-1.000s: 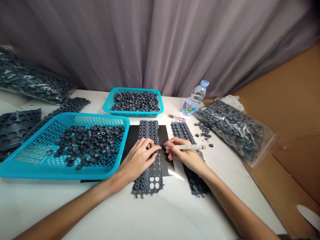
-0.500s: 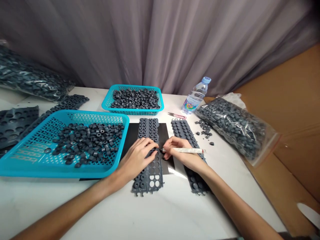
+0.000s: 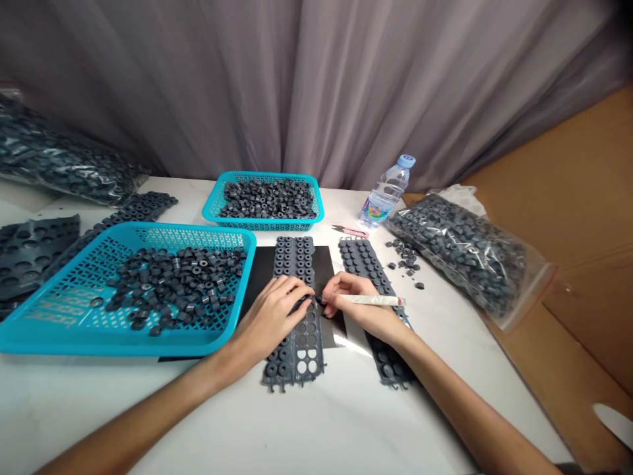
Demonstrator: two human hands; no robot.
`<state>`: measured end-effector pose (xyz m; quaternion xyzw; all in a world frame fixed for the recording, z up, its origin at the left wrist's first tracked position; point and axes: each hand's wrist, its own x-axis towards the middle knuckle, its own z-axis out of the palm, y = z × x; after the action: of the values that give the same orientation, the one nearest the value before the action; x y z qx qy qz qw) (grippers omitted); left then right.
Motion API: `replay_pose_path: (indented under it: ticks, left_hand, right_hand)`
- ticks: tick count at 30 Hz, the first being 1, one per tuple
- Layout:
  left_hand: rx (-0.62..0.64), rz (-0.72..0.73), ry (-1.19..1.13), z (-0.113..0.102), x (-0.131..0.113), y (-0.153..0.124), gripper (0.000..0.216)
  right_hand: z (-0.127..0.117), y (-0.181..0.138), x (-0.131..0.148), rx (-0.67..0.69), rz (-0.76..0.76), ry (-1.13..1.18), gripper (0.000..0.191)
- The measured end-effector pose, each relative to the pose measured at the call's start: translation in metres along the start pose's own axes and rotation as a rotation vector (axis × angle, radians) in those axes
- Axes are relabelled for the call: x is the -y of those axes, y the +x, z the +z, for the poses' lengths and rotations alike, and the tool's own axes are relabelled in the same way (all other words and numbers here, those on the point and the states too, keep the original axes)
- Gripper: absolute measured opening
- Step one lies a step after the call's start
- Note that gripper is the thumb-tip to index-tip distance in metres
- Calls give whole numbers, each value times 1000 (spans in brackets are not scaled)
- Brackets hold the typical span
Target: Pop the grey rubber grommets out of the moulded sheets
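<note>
While the right hand [image 3: 363,305] stays closed on a slim pen-like tool [image 3: 373,299], thumb and fingers clamped together around its forward part, the left hand [image 3: 277,310] lies palm down on a dark moulded strip [image 3: 307,333], its fingers bent. Whether the left thumb and forefinger pinch a piece I cannot tell, as the knuckles cover the spot. The tool's long axis runs crosswise, nearly parallel to the table's far edge; its front points left at the left fingertips, and its reddish rear end sits above a second strip [image 3: 360,256]. The first strip lies midway along the table [image 3: 316,429], its length running from the near edge toward the far one, across a smooth black sheet [image 3: 324,264] and past it at both ends. Matt, rubbery-looking rings stand in rows on it, with round openings at its near right corner. The second strip slants, its near end closer to the table's right edge. Left of the hands, a glossy blue lattice basket [image 3: 123,348] holds loose dark cylinders [image 3: 182,280]; a smaller one [image 3: 264,225] stands toward the far edge.
</note>
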<state>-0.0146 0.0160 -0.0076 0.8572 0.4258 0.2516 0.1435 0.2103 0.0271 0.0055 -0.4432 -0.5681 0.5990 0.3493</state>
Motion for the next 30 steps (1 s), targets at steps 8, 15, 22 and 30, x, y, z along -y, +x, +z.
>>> replay_pose_path:
  ticks: [8, 15, 22, 30]
  left_hand:
    - [12, -3, 22, -2, -3, 1, 17]
    - [28, -16, 34, -1, -4, 1, 17]
    - [41, 16, 107, -2, -7, 2, 18]
    - [130, 196, 386, -10, -16, 6, 18]
  right_hand:
    - [0, 0, -2, 12, -13, 25, 6]
    - [0, 1, -4, 17, -27, 23, 7]
    - [0, 1, -6, 8, -27, 1, 10]
    - [2, 2, -8, -6, -27, -19, 9]
